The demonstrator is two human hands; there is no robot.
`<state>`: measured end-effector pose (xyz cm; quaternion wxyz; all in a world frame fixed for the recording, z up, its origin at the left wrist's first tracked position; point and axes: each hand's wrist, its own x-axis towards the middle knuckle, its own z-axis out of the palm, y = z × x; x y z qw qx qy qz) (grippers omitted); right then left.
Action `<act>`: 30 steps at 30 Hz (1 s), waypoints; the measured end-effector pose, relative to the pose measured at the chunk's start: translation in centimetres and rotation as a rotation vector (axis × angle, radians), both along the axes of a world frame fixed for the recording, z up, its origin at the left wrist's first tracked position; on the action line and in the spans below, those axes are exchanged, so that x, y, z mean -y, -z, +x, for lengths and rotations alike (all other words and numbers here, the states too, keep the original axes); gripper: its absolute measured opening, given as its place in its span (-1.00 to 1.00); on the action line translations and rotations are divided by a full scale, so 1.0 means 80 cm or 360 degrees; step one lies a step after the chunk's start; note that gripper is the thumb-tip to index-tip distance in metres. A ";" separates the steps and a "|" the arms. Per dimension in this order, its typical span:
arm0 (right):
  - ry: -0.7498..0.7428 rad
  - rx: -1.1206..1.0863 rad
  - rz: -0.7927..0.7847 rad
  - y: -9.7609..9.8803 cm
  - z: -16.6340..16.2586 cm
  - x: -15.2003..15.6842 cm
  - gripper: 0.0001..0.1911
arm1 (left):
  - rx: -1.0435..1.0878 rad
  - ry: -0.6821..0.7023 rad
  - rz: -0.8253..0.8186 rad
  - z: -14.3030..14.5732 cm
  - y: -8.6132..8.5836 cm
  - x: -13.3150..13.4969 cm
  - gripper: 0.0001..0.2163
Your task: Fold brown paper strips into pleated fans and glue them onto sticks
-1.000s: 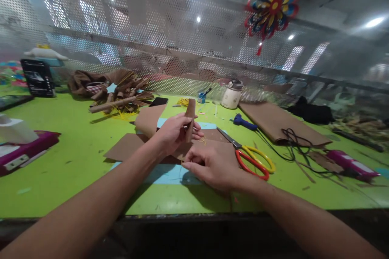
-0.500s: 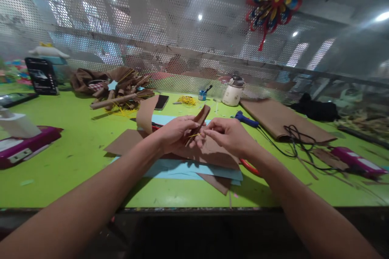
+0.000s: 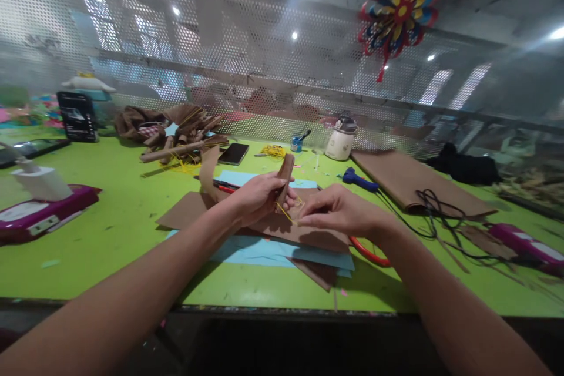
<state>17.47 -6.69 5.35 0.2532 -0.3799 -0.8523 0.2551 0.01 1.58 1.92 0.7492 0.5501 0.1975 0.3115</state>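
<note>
My left hand [image 3: 259, 197] is closed round a folded strip of brown paper [image 3: 286, 173] that stands upright above the table. My right hand [image 3: 337, 210] pinches a thin yellow thread [image 3: 288, 212] that runs from the base of that folded strip to its fingertips. Both hands hover over flat brown paper sheets [image 3: 291, 229] lying on a light blue sheet [image 3: 264, 249]. The red handle of a pair of scissors [image 3: 369, 252] shows just under my right wrist.
The green table [image 3: 110, 229] carries a pile of folded brown pieces [image 3: 176, 132], a black phone [image 3: 233, 154], a white jar [image 3: 340, 140], a blue tool [image 3: 359, 179], a large brown sheet [image 3: 414, 182] with black cord, and magenta staplers [image 3: 39, 217]. A perforated metal screen [image 3: 247, 53] backs the table.
My right hand rose from the table to the folded strip, took the yellow thread, and has now drawn it a little down and to the right. The left hand kept its hold.
</note>
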 end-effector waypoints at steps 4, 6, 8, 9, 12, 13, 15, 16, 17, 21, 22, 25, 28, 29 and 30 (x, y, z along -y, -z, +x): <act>-0.0287 0.0191 -0.0113 0.005 -0.018 0.008 -0.80 | -0.0006 -0.0010 -0.0037 0.002 -0.001 0.001 -0.84; -0.0364 0.0262 -0.0150 0.011 -0.024 0.009 -0.80 | 0.0000 -0.0035 -0.0050 0.003 -0.002 0.003 -0.84; -0.0321 0.0299 -0.0076 0.017 -0.028 0.008 -0.81 | 0.0003 -0.0042 -0.0053 0.004 -0.003 0.004 -0.84; -0.0244 0.0297 -0.0002 0.021 -0.029 0.007 -0.81 | 0.0004 -0.0036 -0.0053 0.005 -0.002 0.004 -0.84; 0.0105 0.0246 0.0287 0.027 -0.033 0.003 -0.83 | -0.0005 -0.0016 -0.0039 0.007 0.001 0.005 -0.85; 0.0211 0.0227 0.0376 0.028 -0.033 0.002 -0.83 | 0.0000 -0.0008 -0.0037 0.007 0.003 0.006 -0.86; 0.0346 0.0211 0.0503 0.029 -0.034 0.001 -0.84 | 0.0042 -0.0011 -0.0051 0.009 0.007 0.006 -0.87; 0.0386 0.0204 0.0540 0.029 -0.034 0.000 -0.84 | 0.0067 -0.0013 -0.0070 0.010 0.008 0.007 -0.87; 0.0419 0.0199 0.0563 0.029 -0.033 0.000 -0.84 | 0.0090 -0.0014 -0.0094 0.011 0.008 0.008 -0.87; 0.0550 0.0187 0.0626 0.031 -0.029 -0.004 -0.83 | 0.0062 0.0100 -0.0181 0.013 0.007 0.015 -0.88; 0.0585 0.0184 0.0649 0.032 -0.028 -0.006 -0.84 | 0.0038 0.0131 -0.0194 0.013 0.006 0.017 -0.89; 0.0702 0.0164 0.0706 0.033 -0.023 -0.010 -0.87 | -0.0044 0.0200 -0.0187 0.013 0.005 0.021 -0.90; 0.0799 0.0150 0.0735 0.031 -0.019 -0.012 -0.88 | -0.0118 0.0236 -0.0148 0.013 0.005 0.020 -0.90; 0.0811 0.0144 0.0737 0.030 -0.018 -0.013 -0.87 | -0.0131 0.0230 -0.0142 0.014 0.006 0.019 -0.90; 0.0812 0.0137 0.0735 0.030 -0.016 -0.014 -0.87 | -0.0136 0.0222 -0.0133 0.014 0.006 0.018 -0.91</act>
